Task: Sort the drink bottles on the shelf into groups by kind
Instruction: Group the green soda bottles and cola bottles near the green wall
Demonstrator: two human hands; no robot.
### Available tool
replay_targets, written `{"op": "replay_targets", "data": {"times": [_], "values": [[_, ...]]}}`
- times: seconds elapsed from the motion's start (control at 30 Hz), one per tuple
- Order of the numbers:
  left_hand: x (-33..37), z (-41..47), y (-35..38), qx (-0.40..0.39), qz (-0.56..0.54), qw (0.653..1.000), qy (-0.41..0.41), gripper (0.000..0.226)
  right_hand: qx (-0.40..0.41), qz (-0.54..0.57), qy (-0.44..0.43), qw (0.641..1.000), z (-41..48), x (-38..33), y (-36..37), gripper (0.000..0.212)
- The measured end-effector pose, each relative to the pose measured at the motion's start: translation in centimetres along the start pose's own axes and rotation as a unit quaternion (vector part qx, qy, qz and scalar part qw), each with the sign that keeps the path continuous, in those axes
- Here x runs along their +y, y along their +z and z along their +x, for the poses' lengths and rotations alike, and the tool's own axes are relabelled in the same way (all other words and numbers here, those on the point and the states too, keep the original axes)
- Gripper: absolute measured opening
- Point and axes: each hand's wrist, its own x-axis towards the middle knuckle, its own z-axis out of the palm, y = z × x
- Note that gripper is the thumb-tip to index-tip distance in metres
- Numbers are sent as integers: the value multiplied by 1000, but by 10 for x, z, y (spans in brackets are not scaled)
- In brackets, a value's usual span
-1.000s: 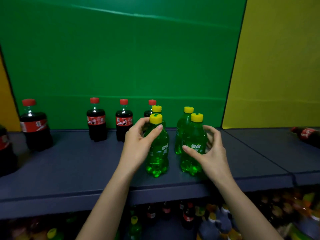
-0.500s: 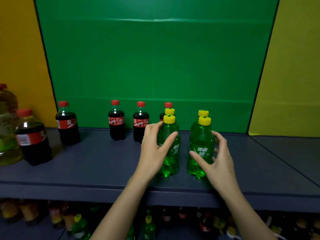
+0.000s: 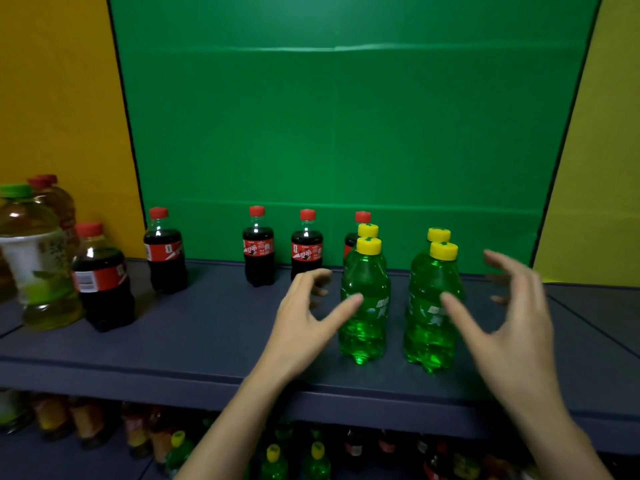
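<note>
Both hands' fingers point(image 3: 349, 303) spread open, empty, flanking upright green soda bottles point(image 3: 363, 306) on the shelf point(image 3: 207, 341).

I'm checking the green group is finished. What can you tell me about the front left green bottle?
The front left green bottle is clear green plastic with a yellow cap, a pale printed label and a lobed base. It looks full and stands upright near the shelf's front edge, beside another green bottle, a gap between them. The left hand is open beside it; its thumb overlaps the bottle, though contact is unclear.
</note>
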Motion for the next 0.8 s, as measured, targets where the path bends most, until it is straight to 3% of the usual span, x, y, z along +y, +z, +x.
{"op": "replay_targets", "data": {"times": [0.07,0.17,0.3,0.43,0.53,0.7,0.8], "values": [[-1,17,-21,22,-23,999,7,32,13,1,-66,998,21,-19,-9,42],[-7,56,-49,48,29,998,35,10,-15,14,-135,991,62,-46,-7,22],[-16,113,-64,61,99,991,63,14,-93,-38,-123,987,124,-71,24,16],[-24,160,-60,8,169,983,72,30,-195,-123,-93,969,176,-72,71,19],[-31,182,-50,-47,205,975,76,42,-283,-215,-89,930,196,-61,104,26],[-42,201,-35,-120,267,954,58,44,-423,-357,-61,831,205,-40,137,54],[-46,206,-36,-135,283,948,47,39,-458,-380,-70,800,202,-36,147,49]]}}
